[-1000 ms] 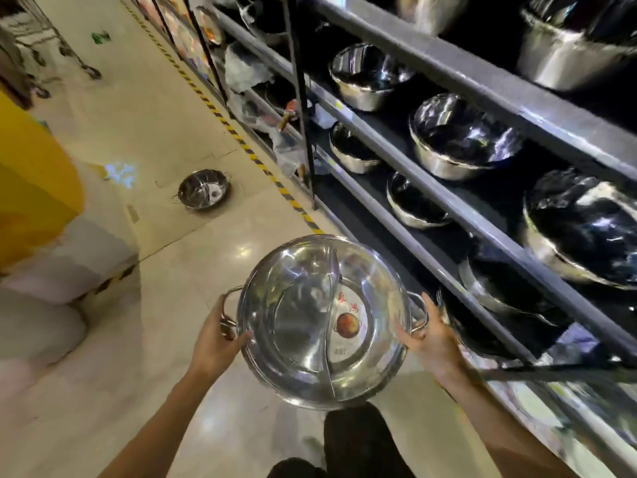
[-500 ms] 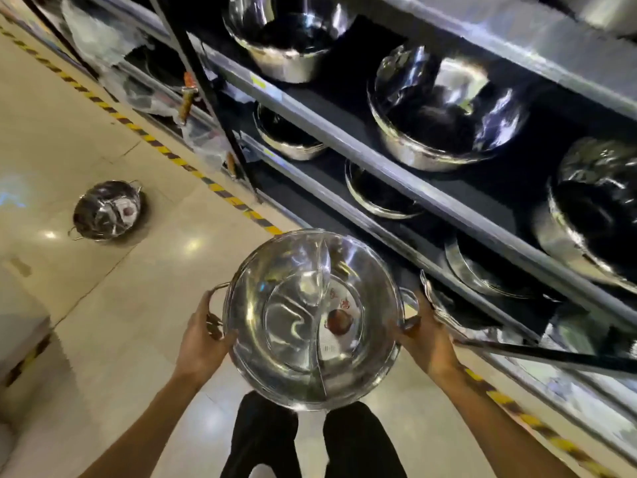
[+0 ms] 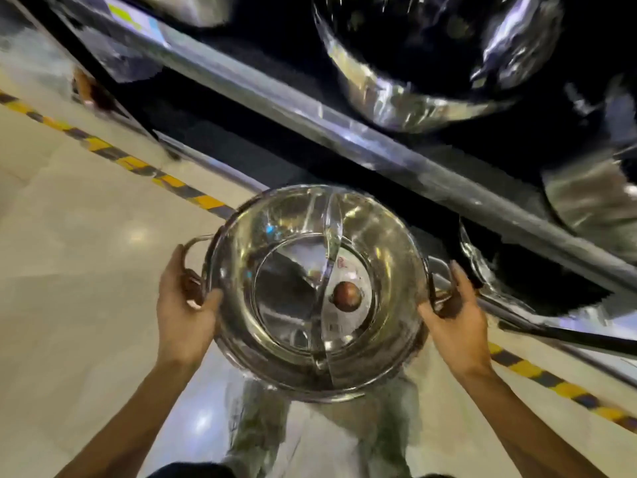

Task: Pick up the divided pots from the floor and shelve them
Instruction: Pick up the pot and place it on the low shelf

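A shiny steel divided pot (image 3: 275, 267) with a curved centre partition and a round label in its right half is held at waist height in front of the rack. My left hand (image 3: 186, 305) grips its left loop handle. My right hand (image 3: 455, 312) grips the right handle. The pot's far rim sits close to the edge of a dark shelf (image 3: 344, 132) of the rack. The frame is motion-blurred.
Large steel bowls (image 3: 424, 63) stand on the shelf above, another (image 3: 593, 198) at the right. A lower shelf rail (image 3: 551, 326) runs right of my right hand. Yellow-black tape (image 3: 138, 167) marks the beige floor along the rack.
My view has swung right and closer to the rack. The pot on the floor at the left has left the view. Both hands still hold the divided pot, now nearer the shelf edge.
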